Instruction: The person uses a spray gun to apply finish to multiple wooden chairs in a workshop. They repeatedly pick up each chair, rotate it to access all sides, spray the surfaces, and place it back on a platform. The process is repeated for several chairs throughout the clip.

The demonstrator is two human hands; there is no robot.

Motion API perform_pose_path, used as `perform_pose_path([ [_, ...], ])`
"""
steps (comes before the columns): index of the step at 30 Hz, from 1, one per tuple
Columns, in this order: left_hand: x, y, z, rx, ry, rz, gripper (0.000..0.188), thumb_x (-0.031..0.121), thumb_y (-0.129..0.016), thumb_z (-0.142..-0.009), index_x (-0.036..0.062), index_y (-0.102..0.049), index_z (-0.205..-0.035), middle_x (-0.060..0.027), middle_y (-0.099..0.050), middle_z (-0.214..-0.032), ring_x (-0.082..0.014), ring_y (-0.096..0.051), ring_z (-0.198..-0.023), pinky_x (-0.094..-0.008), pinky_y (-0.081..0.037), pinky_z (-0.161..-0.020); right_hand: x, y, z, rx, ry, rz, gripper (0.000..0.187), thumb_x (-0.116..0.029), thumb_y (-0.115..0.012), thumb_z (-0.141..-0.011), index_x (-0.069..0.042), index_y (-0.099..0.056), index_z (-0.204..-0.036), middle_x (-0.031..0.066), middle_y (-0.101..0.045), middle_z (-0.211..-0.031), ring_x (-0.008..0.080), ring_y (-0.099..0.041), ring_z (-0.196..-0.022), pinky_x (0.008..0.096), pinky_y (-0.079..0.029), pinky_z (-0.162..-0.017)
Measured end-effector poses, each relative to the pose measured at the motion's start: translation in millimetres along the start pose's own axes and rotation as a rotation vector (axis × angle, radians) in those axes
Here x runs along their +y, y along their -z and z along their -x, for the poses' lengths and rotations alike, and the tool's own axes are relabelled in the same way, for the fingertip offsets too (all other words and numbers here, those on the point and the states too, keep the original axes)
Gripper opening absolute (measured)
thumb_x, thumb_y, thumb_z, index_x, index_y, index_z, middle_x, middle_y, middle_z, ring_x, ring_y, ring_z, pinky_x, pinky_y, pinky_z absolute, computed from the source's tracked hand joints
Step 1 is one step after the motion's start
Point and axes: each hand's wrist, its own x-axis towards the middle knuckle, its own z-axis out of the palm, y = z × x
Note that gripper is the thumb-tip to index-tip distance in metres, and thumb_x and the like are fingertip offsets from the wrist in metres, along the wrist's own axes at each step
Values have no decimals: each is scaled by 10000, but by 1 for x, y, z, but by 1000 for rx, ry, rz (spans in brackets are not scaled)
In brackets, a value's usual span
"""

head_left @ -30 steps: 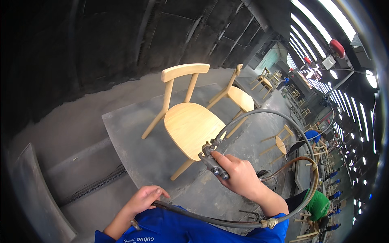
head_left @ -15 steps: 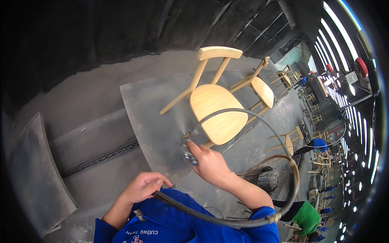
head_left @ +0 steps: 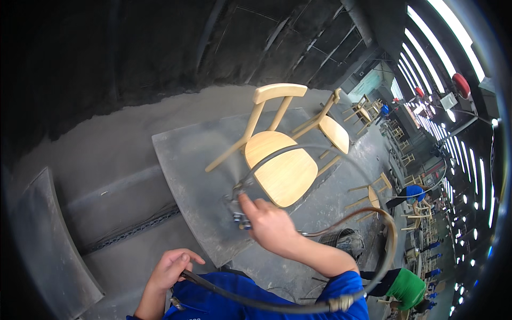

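My right hand (head_left: pixel 272 226) is closed around a metal spray gun (head_left: pixel 234 205), a finger at its front. A faint pale mist shows between the gun's nozzle and the near left side of a light wooden chair (head_left: pixel 282 168). The chair has a rounded seat and a curved backrest, and it rests on a grey, dusty board (head_left: pixel 181 144). A dark hose (head_left: pixel 229 298) runs from my left hand (head_left: pixel 169 271) across my front and loops up at the right. My left fingers are curled at the hose, the index finger partly stretched out. Another stretch of hose arcs across the chair seat.
A second wooden chair (head_left: pixel 333 133) stands just behind the first. A chain track (head_left: pixel 130 229) runs in the floor, with another grey panel (head_left: pixel 56 245) at far left. A metal bucket (head_left: pixel 344 241) sits at right. A person in green (head_left: pixel 406 288) bends over nearby.
The whole view has shifted, so the chairs appear lower and slightly left. My right hand and the spray gun have moved left and lower in the picture; my left hand appears lower too.
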Motion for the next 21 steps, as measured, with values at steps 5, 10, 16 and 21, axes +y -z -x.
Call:
perform_pose_path([
  [5, 4, -47, -34, -151, -50, -87, 422, 378, -540, -1082, -1, -720, -1126, 46, -504, -606, -23, -425, -505, -202, -343, -496, 28, 123, 30, 316, 35, -113, 599, -81, -815, -816, -27, -578, -1364, 154, -703, -929, 288, -734, -811, 372, -578, -703],
  [10, -5, -140, -74, -217, -76, -265, 295, 278, -548, -1082, 50, -717, -1160, 0, -698, -866, -54, -593, -752, -235, -486, -674, 80, 205, 33, 301, 62, -702, 313, -301, -690, -997, -46, -690, -1180, 4, -679, -743, 40, -576, -596, 214, -458, -538],
  [16, -21, -276, -122, -275, -394, -294, 291, 255, -558, -1075, 28, -693, -1198, 20, -610, -717, -61, -534, -628, -243, -424, -583, 165, 276, -11, 169, 40, -520, 471, -543, -604, -985, -97, -686, -860, -17, -648, -645, 60, -550, -523, 233, -429, -471],
  [21, -28, -329, -137, -232, -440, -262, 336, 295, -547, -1083, 13, -666, -1223, 10, -577, -687, -61, -503, -619, -244, -396, -580, 245, 310, -49, 267, -120, -556, 431, -512, -656, -976, -82, -688, -971, 8, -648, -711, 98, -662, -597, 226, -414, -446],
])
